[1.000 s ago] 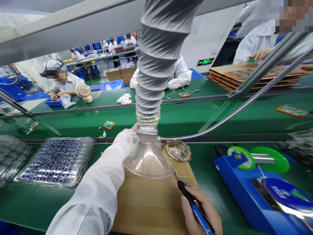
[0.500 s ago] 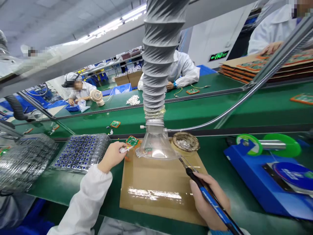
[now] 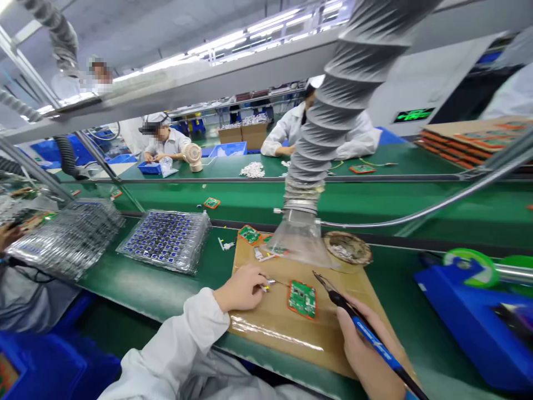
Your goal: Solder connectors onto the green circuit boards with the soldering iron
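Observation:
My left hand (image 3: 244,289) rests at the left side of the brown board (image 3: 266,328), its fingers pinching a small white-and-silver part (image 3: 268,283). A thin dark lead runs from there towards a green circuit board (image 3: 302,299) with an orange edge, lying flat on the brown surface. In my right hand (image 3: 370,344) is a blue-and-black soldering iron (image 3: 366,328), gripped like a pen. Its slim metal tip hangs just right of the circuit board, apart from it. More circuit boards (image 3: 250,234) lie at the brown board's far edge, beside small white parts (image 3: 263,254).
A clear fume hood (image 3: 297,241) on a grey hose hangs over the far edge. Behind it sits a round tin (image 3: 347,248) of solder scraps. Clear trays (image 3: 166,239) stack on the left; a blue solder-reel stand (image 3: 462,322) stands right. Co-workers sit across the green bench.
My left hand has come nearer and right, down onto the brown board. A green circuit board now lies in its middle. The view has swung left; the soldering iron remains in my right hand.

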Tool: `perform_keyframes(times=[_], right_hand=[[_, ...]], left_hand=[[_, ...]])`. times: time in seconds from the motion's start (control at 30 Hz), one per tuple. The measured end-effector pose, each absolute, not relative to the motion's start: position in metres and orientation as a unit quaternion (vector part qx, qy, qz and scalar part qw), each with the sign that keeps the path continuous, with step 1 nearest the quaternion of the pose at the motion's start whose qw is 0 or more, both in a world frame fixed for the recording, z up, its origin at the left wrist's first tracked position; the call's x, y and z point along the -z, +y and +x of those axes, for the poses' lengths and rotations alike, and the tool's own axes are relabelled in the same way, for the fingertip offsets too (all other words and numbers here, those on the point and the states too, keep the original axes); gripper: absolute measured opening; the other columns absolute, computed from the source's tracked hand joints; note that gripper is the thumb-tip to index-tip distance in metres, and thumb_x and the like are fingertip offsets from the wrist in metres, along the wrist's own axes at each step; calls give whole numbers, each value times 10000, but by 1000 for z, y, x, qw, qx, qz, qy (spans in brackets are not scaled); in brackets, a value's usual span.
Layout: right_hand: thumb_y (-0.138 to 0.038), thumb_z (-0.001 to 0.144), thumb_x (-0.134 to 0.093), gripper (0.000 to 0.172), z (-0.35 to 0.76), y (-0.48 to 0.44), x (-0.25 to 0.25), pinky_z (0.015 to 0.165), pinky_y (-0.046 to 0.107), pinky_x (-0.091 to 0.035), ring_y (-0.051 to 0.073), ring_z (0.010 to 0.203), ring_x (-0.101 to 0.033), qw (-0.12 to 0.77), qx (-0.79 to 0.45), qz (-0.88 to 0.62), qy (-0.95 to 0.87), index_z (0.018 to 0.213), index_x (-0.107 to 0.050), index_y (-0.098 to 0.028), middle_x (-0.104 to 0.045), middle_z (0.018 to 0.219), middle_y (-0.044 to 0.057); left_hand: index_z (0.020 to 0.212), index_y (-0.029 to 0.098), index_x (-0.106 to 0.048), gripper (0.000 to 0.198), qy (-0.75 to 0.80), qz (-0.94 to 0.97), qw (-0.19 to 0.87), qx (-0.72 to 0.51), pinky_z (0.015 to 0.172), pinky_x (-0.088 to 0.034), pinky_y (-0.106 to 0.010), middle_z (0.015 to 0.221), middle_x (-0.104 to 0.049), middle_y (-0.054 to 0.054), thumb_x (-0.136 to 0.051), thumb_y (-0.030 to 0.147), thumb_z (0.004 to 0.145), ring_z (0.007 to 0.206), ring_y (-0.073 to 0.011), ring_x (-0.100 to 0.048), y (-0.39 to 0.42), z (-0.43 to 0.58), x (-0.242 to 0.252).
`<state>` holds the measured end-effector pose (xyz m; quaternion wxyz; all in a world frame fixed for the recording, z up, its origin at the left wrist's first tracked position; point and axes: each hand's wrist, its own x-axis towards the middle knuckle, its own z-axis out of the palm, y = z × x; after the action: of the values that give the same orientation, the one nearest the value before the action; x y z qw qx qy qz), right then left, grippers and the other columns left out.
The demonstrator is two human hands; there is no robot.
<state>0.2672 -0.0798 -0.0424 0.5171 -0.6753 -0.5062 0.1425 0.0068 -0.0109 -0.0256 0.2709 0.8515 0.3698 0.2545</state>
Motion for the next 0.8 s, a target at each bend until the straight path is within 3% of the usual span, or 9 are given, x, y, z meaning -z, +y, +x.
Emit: perform_keyframes(times=[0.13, 0.2, 0.33, 0.43, 0.57, 0.8], right_hand=[[-598, 889, -600, 483, 243, -80, 42, 984, 372, -546, 288, 1100, -711, 487, -222, -641, -551, 1207, -687, -246, -776, 1078, 57], [-576, 930, -548, 467, 238, -78, 49, 1031, 392, -537, 278, 1142, -701, 455, -264, -610, -593, 1272, -638, -271, -772, 1118, 40], [-536, 917, -588, 405, 246, -66, 71, 879, 384, -636, 292, 1092, -730, 403, -280, -530, -691, 1276, -628, -352, -777, 1127, 22], [-535, 897, -615, 406, 251, -62, 74, 785, 439, -665, 332, 1038, -744, 386, -273, -520, -711, 1278, -630, -395, -775, 1131, 28], [-552, 925, -568, 384, 241, -77, 58, 968, 510, -596, 352, 1140, -700, 433, -277, -558, -651, 1259, -625, -371, -768, 1142, 38], [-602, 957, -506, 524, 236, -86, 65, 1005, 412, -560, 295, 1128, -709, 417, -285, -549, -666, 1358, -583, -273, -748, 1198, 40]], left_hand=[[1079, 179, -717, 331, 410, 856, 187, -253, 1047, -464, -414, 1269, -667, -119, -560, 83, 804, 1173, -243, -608, -38, -17, 22], [1082, 195, -708, 323, 432, 850, 153, -262, 1030, -461, -406, 1236, -686, -101, -546, 89, 824, 1141, -231, -618, -49, -34, 7], [958, 205, -704, 213, 553, 782, 55, -282, 956, -473, -374, 998, -723, -66, -531, 114, 875, 997, -208, -636, -41, -95, -26], [1013, 191, -699, 237, 670, 703, -33, -237, 974, -475, -363, 1009, -690, -80, -504, 123, 898, 1029, -219, -617, -5, -152, -44], [1202, 166, -676, 347, 735, 667, -94, -78, 1022, -445, -380, 1175, -628, -128, -513, 140, 897, 1160, -255, -562, 52, -199, -52], [904, 144, -725, 178, 732, 674, -100, -3, 975, -430, -451, 1132, -630, -160, -574, 165, 812, 1129, -315, -547, 86, -210, -57]])
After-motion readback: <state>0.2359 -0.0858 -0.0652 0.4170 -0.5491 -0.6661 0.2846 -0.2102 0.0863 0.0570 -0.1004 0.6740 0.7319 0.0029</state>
